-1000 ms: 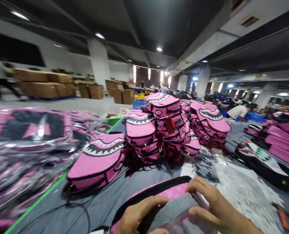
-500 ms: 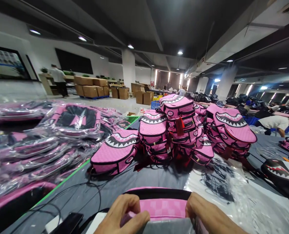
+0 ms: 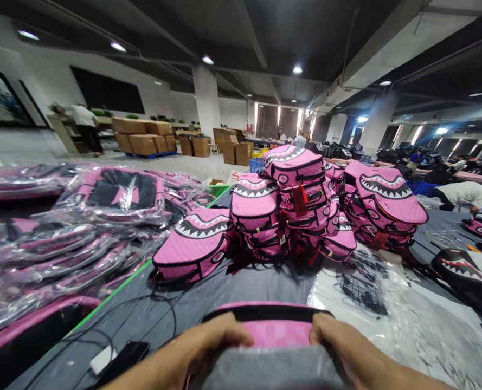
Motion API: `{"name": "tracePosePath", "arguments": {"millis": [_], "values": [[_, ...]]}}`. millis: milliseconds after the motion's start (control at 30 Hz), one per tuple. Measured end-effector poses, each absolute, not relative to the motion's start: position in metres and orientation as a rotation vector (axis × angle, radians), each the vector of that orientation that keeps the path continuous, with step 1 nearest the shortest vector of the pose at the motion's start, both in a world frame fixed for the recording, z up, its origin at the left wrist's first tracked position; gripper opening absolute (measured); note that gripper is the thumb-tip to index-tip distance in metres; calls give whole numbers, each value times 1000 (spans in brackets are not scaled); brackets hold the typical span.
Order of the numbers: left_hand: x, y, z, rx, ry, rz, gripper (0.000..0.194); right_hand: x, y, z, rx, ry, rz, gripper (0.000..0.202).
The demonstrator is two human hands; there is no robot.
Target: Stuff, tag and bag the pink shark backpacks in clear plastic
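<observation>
At the table's near edge stands a pink checkered backpack [image 3: 276,333] with a black-trimmed rim, its lower part cut off by the frame. My left hand [image 3: 220,333] has its fingers curled over the left side of that rim. On the opposite side my right hand [image 3: 332,333] grips the rim the same way. A grey, slightly shiny sheet [image 3: 273,365] lies across the near side between both hands; whether it is plastic or lining I cannot tell. The fingertips are partly hidden inside the backpack.
Pink shark-mouth backpacks [image 3: 293,189] are stacked ahead on the grey table [image 3: 208,303]. Plastic-wrapped ones [image 3: 122,195] pile up at left. Clear plastic bags [image 3: 428,325] lie at right; a phone [image 3: 122,363] and cables at left front. A co-worker [image 3: 464,195] bends at far right.
The grey sheet rises higher between my hands. My left hand has turned, its thumb now up near the rim. The room has shifted slightly upward in view.
</observation>
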State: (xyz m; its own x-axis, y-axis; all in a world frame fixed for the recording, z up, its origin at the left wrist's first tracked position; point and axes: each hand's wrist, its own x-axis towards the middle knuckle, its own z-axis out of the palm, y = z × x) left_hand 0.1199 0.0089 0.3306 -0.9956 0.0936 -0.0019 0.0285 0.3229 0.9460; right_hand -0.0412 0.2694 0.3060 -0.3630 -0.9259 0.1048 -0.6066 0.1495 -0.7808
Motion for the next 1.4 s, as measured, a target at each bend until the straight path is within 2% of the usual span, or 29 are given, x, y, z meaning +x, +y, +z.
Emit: {"name": "tracePosePath", "arguments": {"millis": [67, 100, 267, 367, 400, 500, 567, 633, 700, 767, 867, 933, 1000, 1100, 1200, 1300, 1400], "values": [[108, -1, 339, 163, 2385, 1782, 59, -52, 263, 318, -1367, 1999, -1106, 70], [100, -5, 343, 193, 2408, 1743, 59, -59, 259, 324, -1311, 1986, -1117, 72], [52, -6, 346, 260, 2682, 1555, 43, -92, 234, 329, -1238, 2080, -1146, 48], [32, 5, 332, 190, 2907, 1479, 19, -90, 229, 329, -1363, 2312, -1162, 34], [27, 8, 327, 153, 3042, 1394, 17, -88, 230, 330, -1390, 2335, -1149, 33], [14, 13, 320, 89, 3320, 1129, 26, -83, 235, 330, -1354, 2250, -1110, 39], [10, 9, 326, 212, 3256, 1127, 24, -84, 239, 326, -1269, 2206, -1159, 44], [12, 0, 340, 392, 2966, 1237, 15, -86, 241, 318, -1203, 2236, -1265, 41], [19, -10, 355, 488, 2646, 1313, 27, -86, 241, 312, -1187, 2330, -1358, 36], [28, -17, 360, 523, 2531, 1331, 37, -85, 241, 309, -1207, 2377, -1393, 34], [38, -16, 345, 531, 2742, 1316, 29, -85, 244, 316, -1270, 2123, -1297, 39], [41, -10, 328, 491, 2964, 1283, 33, -89, 249, 322, -1284, 1929, -1210, 50], [41, -4, 319, 441, 3121, 1273, 37, -95, 256, 327, -1265, 1832, -1165, 52], [45, -5, 327, 421, 2934, 1382, 31, -99, 265, 329, -1253, 1792, -1125, 42], [55, -13, 343, 519, 2658, 1350, 51, -89, 266, 323, -1313, 1953, -1129, 25], [64, -12, 338, 573, 2781, 1248, 67, -72, 259, 315, -1371, 2269, -1207, 15], [70, -1, 321, 516, 3015, 1173, 68, -61, 254, 320, -1346, 2339, -1214, 13]]}}
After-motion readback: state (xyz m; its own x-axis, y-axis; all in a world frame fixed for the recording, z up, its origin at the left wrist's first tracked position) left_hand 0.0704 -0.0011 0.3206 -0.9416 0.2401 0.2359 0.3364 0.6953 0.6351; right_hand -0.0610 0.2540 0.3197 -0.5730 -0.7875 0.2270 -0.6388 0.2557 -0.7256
